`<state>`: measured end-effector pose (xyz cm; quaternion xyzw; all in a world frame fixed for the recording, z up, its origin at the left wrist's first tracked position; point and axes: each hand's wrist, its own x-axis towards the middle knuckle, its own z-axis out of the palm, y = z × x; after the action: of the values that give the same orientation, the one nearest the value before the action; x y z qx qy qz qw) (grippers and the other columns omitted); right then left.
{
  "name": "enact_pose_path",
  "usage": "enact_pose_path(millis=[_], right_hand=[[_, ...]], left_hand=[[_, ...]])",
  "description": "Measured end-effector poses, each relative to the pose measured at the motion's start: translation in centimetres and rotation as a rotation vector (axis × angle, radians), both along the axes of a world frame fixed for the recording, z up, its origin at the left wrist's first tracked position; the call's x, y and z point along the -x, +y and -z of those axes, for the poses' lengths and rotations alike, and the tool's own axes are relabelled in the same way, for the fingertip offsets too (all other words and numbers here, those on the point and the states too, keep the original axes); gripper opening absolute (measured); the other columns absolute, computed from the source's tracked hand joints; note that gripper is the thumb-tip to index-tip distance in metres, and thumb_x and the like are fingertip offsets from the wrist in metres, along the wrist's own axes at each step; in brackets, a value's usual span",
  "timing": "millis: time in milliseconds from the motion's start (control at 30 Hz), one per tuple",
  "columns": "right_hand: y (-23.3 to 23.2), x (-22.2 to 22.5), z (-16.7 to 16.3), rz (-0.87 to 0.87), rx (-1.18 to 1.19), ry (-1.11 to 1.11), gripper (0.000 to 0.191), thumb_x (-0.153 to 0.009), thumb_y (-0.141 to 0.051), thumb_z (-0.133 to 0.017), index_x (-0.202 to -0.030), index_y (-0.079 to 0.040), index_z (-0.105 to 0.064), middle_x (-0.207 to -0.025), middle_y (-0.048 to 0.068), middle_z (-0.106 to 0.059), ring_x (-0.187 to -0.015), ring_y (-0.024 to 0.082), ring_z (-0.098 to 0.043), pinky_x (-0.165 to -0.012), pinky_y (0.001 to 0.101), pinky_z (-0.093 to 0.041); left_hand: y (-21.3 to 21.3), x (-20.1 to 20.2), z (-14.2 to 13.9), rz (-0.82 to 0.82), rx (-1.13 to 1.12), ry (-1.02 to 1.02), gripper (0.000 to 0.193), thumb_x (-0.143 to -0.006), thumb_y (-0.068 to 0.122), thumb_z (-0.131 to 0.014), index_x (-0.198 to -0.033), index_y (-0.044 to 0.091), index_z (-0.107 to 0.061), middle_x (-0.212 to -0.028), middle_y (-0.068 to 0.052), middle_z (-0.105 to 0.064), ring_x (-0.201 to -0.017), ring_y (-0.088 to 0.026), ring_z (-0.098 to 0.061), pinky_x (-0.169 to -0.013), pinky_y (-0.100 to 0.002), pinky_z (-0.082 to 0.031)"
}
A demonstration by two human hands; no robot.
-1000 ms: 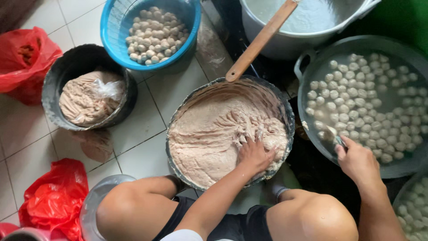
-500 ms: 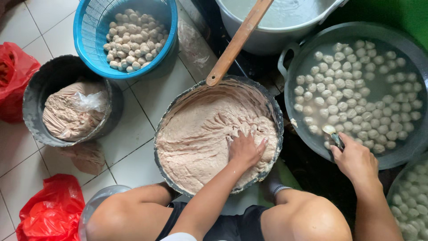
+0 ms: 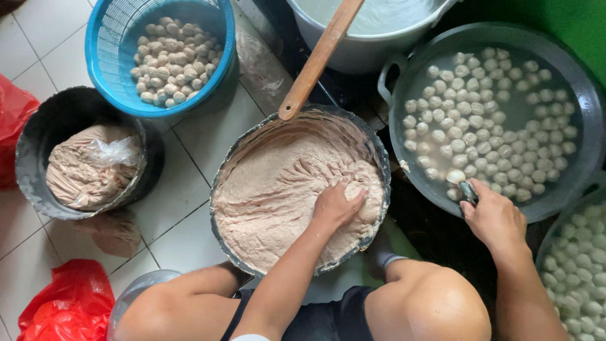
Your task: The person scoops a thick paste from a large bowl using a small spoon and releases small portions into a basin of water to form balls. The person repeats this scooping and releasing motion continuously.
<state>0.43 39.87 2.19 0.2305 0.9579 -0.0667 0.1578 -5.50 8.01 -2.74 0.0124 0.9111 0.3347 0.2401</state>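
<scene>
I read this as the forming step: left hand clenched in paste beneath its fingers, right hand grasping a spoon at the water pan; next needs a squeezed ball scooped.

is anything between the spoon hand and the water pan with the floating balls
Nothing visible. The right hand holds a spoon already over the near rim of the pan, with a ball at its tip. The left hand is apart, in the paste bowl.
</scene>
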Motion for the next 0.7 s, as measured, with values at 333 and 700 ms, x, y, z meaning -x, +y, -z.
enact_pose_path(millis=[333, 700], right_hand=[[-1.7, -0.7, -2.2, 0.006, 0.014, 0.122, 0.046, -0.095, -0.029, -0.065, -0.14, -0.022, -0.063, -0.114, 0.02, -0.073, -0.105, 0.044, -0.067, -0.089, 0.0545, -0.052], [-5.0, -1.8, -3.4, 0.105, 0.965, 0.183, 0.033, -0.098, -0.015, -0.062, -0.129, -0.004, -0.066, -0.093, 0.007, -0.073, -0.066, 0.011, -0.059, -0.059, 0.0277, -0.049]], left_hand=[[1.6, -0.9, 0.1, -0.003, -0.177, 0.222, 0.068, -0.083, 0.055, -0.068, -0.121, -0.001, -0.068, -0.105, -0.031, -0.071, -0.102, -0.047, -0.068, -0.091, -0.051, -0.052], [4.9, -0.9, 0.6, -0.028, -0.523, 0.57, 0.021, -0.086, 0.02, -0.078, -0.078, 0.004, -0.066, -0.078, -0.018, -0.068, -0.073, -0.04, -0.069, -0.066, -0.046, -0.055]])
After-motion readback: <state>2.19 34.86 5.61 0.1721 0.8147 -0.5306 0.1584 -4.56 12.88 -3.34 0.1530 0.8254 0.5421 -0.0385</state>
